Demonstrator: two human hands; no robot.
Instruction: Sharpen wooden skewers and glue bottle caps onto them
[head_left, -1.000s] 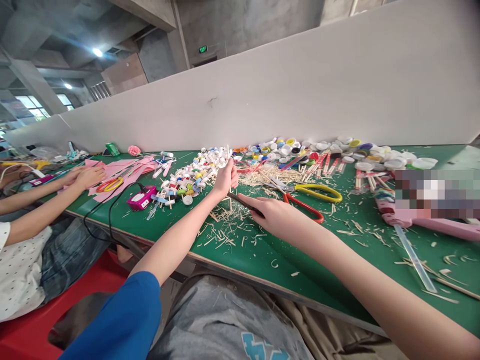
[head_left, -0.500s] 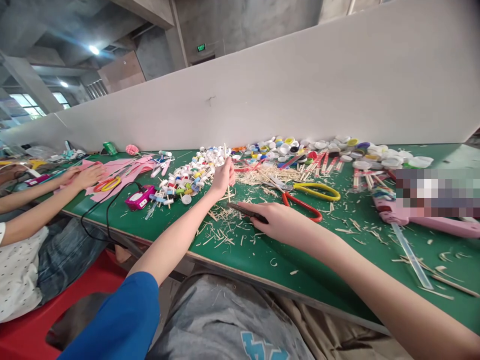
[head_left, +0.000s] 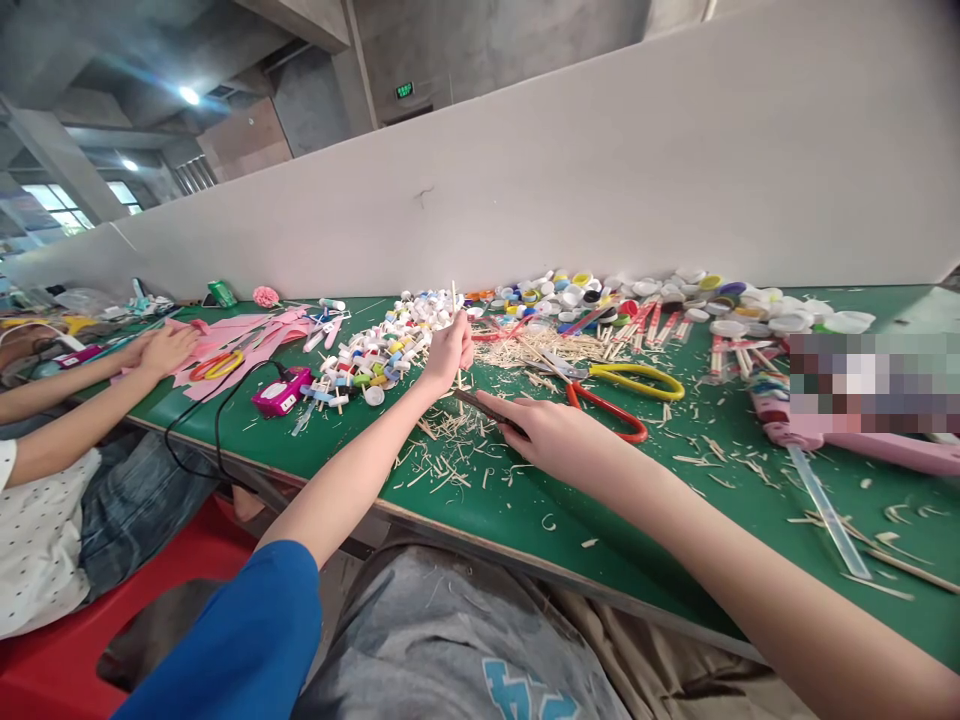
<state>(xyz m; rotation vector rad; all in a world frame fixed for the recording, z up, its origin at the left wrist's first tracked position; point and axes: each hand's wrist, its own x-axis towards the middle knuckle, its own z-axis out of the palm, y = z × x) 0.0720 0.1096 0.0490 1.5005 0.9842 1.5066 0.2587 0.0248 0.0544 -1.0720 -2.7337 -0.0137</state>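
We saw the right hand (head_left: 555, 432) nearest to us, its fingers closed around a dark tool (head_left: 487, 406), which pointed out of the grip to the left and a little away from us. Just beyond was the left hand (head_left: 447, 355), folded in a fist and clamped on a thin stick (head_left: 454, 292). This stick stood almost upright, its long axis leaning only slightly, with the top to the left. It passed through the fist: the upper end rose above the thumb, and a short part showed below, over the table (head_left: 570, 540). The tip of the tool was close to this lower part, but we could not tell if they touched. Under the hands we saw many loose shavings (head_left: 450, 465). To the right of the left hand, the scissors (head_left: 637, 383) lay with blades apart. Farther, behind the scissors, there was a heap of thin sticks (head_left: 540, 350), and behind it a row of caps (head_left: 574, 295) lay along the pale partition (head_left: 600, 190).
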